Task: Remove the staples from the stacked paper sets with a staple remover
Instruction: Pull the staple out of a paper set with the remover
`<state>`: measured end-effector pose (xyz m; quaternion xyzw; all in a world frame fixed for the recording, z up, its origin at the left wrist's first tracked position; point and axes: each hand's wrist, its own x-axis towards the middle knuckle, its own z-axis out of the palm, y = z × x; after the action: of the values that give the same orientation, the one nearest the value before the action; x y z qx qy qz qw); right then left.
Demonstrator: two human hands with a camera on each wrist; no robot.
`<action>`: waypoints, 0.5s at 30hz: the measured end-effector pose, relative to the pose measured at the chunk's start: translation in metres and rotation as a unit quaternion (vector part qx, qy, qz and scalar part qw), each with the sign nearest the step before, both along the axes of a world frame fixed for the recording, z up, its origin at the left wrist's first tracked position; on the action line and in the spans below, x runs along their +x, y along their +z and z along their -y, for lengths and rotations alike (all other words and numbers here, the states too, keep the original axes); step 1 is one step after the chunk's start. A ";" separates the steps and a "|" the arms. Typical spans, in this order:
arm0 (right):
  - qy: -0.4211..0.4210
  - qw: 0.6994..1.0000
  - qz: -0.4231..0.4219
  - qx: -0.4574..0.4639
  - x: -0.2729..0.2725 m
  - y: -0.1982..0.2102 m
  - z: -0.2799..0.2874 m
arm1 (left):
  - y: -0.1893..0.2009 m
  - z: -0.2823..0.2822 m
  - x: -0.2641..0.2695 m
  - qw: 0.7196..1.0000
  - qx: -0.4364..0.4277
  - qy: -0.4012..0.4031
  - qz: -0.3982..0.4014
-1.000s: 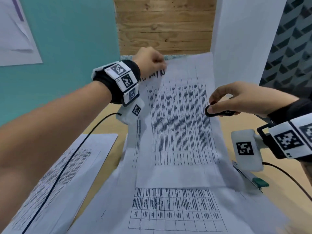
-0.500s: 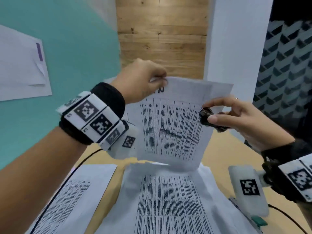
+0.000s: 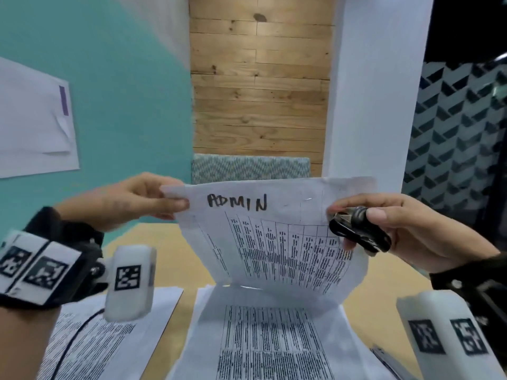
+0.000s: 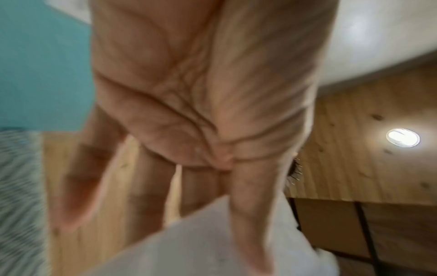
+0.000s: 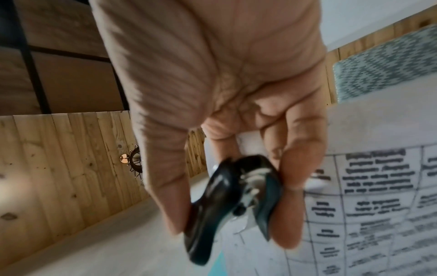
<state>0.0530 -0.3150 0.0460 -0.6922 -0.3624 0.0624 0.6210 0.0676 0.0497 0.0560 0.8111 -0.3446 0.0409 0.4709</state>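
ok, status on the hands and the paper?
Left hand pinches the paper set at its top corner, lifted off the stack. Right hand grips the staple remover at its right edge. Nothing in the way.

Held sheet: white, black printed table, black handwriting.
Staple remover: glossy black, at 3 o'clock of sheet.
Wall: teal, at 10 o'clock.
Panelling: light wood planks, at 12 o'clock.
Table: tan.
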 end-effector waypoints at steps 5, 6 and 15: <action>-0.016 0.999 0.002 0.038 0.004 -0.003 -0.002 | -0.039 0.007 0.017 0.955 -0.242 -0.165 -0.036; -0.012 0.999 0.002 0.045 0.004 -0.003 -0.002 | -0.043 0.013 0.018 0.946 -0.239 -0.210 -0.056; -0.035 0.999 0.011 0.009 0.002 0.001 0.005 | -0.056 0.034 0.021 0.963 -0.174 -0.114 -0.174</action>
<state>0.0551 -0.3199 0.0470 -0.6996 -0.3452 0.0293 0.6249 0.0883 0.0157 0.0003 0.6668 -0.3351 -0.0949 0.6589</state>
